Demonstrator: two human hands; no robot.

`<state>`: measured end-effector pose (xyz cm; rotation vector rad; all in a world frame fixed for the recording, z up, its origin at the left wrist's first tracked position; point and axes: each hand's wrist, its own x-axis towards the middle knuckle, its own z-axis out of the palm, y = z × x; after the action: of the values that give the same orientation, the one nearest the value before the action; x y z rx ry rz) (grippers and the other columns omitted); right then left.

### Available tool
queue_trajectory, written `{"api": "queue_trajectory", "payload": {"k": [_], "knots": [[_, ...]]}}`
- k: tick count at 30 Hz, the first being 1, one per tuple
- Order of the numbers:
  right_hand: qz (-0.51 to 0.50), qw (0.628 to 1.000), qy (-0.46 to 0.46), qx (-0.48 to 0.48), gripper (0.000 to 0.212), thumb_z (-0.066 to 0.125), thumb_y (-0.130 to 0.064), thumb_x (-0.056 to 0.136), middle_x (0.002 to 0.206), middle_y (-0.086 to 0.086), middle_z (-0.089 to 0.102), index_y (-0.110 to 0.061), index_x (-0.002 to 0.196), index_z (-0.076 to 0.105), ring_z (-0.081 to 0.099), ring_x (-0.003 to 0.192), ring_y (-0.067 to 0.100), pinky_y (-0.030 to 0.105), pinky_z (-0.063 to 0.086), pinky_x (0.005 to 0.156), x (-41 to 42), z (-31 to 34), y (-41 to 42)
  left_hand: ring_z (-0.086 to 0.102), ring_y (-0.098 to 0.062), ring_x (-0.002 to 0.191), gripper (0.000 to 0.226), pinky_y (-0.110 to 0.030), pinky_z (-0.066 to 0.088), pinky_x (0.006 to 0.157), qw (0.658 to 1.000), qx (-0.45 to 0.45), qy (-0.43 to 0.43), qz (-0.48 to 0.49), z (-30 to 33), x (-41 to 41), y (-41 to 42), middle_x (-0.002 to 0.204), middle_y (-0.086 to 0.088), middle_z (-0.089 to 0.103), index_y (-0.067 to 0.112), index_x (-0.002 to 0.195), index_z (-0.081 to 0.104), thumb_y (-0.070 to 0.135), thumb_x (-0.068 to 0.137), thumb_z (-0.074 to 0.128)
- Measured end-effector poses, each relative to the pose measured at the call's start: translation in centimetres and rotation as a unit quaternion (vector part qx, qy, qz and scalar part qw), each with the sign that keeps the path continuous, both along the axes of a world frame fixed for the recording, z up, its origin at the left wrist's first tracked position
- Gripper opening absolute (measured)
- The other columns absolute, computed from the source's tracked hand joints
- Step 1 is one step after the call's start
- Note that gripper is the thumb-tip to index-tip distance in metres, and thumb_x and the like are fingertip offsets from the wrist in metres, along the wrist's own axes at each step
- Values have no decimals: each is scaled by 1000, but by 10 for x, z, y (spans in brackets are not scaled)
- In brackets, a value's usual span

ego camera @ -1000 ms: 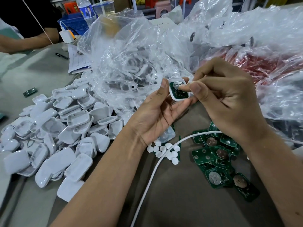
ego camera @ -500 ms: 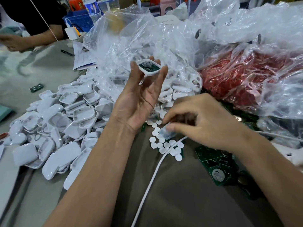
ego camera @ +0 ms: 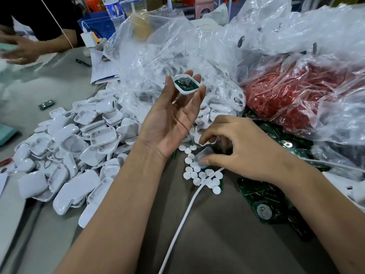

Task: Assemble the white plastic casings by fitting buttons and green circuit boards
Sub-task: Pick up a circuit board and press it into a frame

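My left hand (ego camera: 169, 123) is raised palm-up, fingertips pinching a white casing (ego camera: 186, 84) with a green circuit board (ego camera: 185, 83) seated in it | my right hand (ego camera: 243, 151) is low on the desk (ego camera: 207, 234), curled fingers grasping a translucent casing (ego camera: 203, 156) among white buttons (ego camera: 199, 176) | empty casings (ego camera: 75, 147) heaped toward desk's left edge | loose boards (ego camera: 263, 206) toward its right.

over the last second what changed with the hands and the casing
The right hand let go of the casing and dropped to the white buttons, now pinching a clear piece. The left hand lifted the casing up and away on its fingertips. The piles stayed put.
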<state>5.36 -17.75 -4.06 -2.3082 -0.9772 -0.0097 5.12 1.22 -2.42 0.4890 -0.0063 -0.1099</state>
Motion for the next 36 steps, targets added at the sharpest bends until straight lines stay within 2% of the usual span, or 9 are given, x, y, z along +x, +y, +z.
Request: {"api": "queue_trajectory", "payload": {"k": [4, 9, 13, 17, 20, 23, 26, 30, 36], "knots": [[10, 1000, 4, -20, 18, 87, -44, 80, 77, -17, 61, -31, 83, 75, 58, 75, 1, 15, 40, 65, 1, 0, 1, 74, -27, 92, 51, -27, 63, 73, 1000, 12, 3, -2, 0, -1, 0, 122, -15, 69, 2, 135, 58, 31, 93, 60], [-72, 997, 29, -3, 20, 88, -28, 83, 70, -16, 64, -31, 76, 70, 60, 71, -7, 8, 42, 61, 6, 2, -8, 74, -33, 95, 47, -32, 63, 74, 1000, -3, -3, 6, 0, -1, 2, 123, -19, 67, -1, 128, 61, 26, 90, 63], [-191, 981, 2, 36, 22, 90, -22, 81, 71, -15, 62, -26, 79, 69, 58, 63, -5, 7, 41, 54, 13, 1, -16, 74, -37, 97, 48, -34, 64, 76, 1000, -9, -8, 6, 1, -2, 1, 123, -22, 67, -3, 129, 61, 23, 90, 64], [-250, 967, -37, 31, 24, 92, -24, 78, 84, -11, 63, -27, 87, 70, 57, 71, -3, 13, 42, 64, 15, 2, -20, 72, -39, 100, 48, -36, 64, 79, 1000, -18, -11, 7, 2, -2, 1, 125, -22, 66, -2, 132, 59, 21, 90, 64], [-216, 974, -49, 42, 24, 90, -21, 79, 86, -13, 60, -26, 91, 71, 54, 71, -4, 9, 37, 65, 11, 2, -13, 71, -40, 104, 45, -37, 63, 82, 1000, -21, -19, 11, 2, -2, 2, 127, -23, 64, -2, 129, 60, 20, 90, 65], [-132, 990, -36, 29, 17, 89, -21, 81, 85, -15, 63, -24, 91, 76, 58, 71, -3, 11, 43, 69, 3, 2, -4, 69, -43, 108, 44, -39, 63, 85, 999, -23, -26, 15, 2, -2, 2, 129, -24, 64, -2, 129, 60, 18, 90, 65], [-50, 998, -25, -20, 9, 84, -27, 86, 87, -17, 64, -28, 94, 79, 59, 77, 0, 20, 50, 75, -4, 1, 4, 68, -45, 110, 44, -41, 63, 87, 999, -33, -31, 12, 1, -2, 4, 131, -25, 63, -3, 131, 59, 17, 92, 64], [-47, 998, -20, -47, 14, 80, -38, 88, 98, -14, 58, -35, 101, 76, 61, 85, 10, 39, 56, 83, -4, -2, 5, 69, -45, 108, 43, -41, 63, 86, 999, -38, -35, 6, 0, -3, 6, 130, -25, 63, -2, 130, 60, 16, 91, 65], [9, 1000, -3, 0, 13, 82, -37, 87, 95, -17, 61, -34, 99, 79, 61, 90, 5, 39, 55, 83, -8, 1, 6, 69, -45, 107, 40, -41, 63, 86, 999, -40, -33, 6, 1, -3, 6, 128, -25, 63, -2, 127, 62, 16, 91, 66]]}}
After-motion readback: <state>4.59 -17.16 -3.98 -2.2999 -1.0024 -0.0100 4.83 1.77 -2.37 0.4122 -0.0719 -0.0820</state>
